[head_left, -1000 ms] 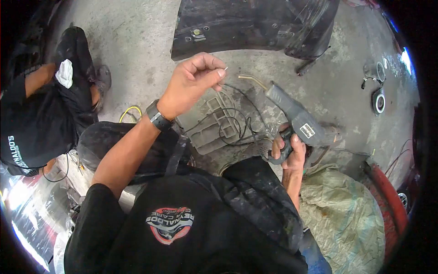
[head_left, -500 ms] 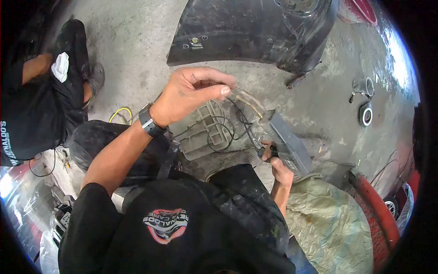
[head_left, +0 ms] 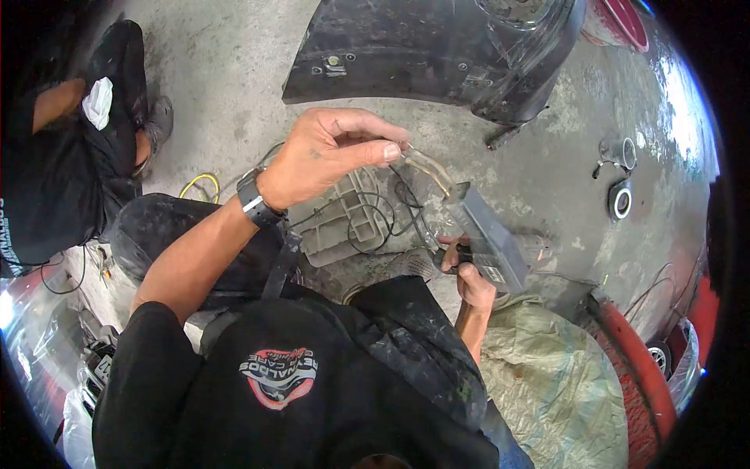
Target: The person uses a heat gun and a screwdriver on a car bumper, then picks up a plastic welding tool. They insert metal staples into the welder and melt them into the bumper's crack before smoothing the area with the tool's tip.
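Note:
My right hand (head_left: 472, 283) is wrapped round the black handle of a grey, box-bodied hot stapler gun (head_left: 492, 238) that tilts up to the left. Two thin brass-coloured prongs (head_left: 431, 173) stick out of its front end. At the prong tips, thumb and forefinger of my left hand (head_left: 332, 156) are pinched together; a tiny piece there is too small to name. A dark watch (head_left: 259, 202) is on my left wrist. Black cable (head_left: 422, 223) hangs by the gun's handle, and a grey ribbed plastic panel (head_left: 340, 223) lies on the floor below my left hand.
A large black car body panel (head_left: 391, 59) lies ahead on the concrete floor. At left sits another person (head_left: 55, 168) with a white cloth (head_left: 98, 103). Crumpled sheeting (head_left: 547, 383) and a red car part (head_left: 637, 363) are at right, beyond them a round white-ringed part (head_left: 621, 202).
The view has shifted slightly. Both hands keep their grips, with the left fingertips still at the prong tips. The prongs, blurred before, now look sharper.

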Available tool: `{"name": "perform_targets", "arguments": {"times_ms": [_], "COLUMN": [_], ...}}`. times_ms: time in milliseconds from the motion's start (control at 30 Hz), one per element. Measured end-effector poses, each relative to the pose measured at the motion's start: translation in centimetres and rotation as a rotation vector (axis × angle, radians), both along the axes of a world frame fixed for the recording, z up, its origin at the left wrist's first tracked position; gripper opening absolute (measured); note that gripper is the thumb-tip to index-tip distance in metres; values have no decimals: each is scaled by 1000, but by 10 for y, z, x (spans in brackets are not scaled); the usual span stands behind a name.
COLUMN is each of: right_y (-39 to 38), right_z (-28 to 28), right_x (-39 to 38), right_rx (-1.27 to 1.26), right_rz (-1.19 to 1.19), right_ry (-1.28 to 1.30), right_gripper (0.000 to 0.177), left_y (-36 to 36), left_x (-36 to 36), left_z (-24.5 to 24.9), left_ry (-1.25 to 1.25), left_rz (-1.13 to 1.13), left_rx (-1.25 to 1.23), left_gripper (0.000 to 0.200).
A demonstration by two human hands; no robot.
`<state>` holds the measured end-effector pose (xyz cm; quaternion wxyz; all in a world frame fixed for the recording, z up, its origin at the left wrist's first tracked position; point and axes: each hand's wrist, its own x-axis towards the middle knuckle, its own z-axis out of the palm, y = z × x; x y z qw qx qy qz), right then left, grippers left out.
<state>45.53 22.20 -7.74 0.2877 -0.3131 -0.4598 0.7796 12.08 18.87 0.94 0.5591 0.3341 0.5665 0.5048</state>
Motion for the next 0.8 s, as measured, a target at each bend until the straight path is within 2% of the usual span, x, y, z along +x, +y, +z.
{"name": "perform_targets", "arguments": {"times_ms": [800], "right_y": [-6], "right_z": [6], "right_x": [-12], "right_rx": [-111], "right_rz": [-66], "right_ry": [-9], "right_gripper": [59], "left_y": [-1], "left_x": [6], "left_z": [2], "left_ry": [-35], "left_rz": [43], "left_rx": [12], "left_gripper": [21]}}
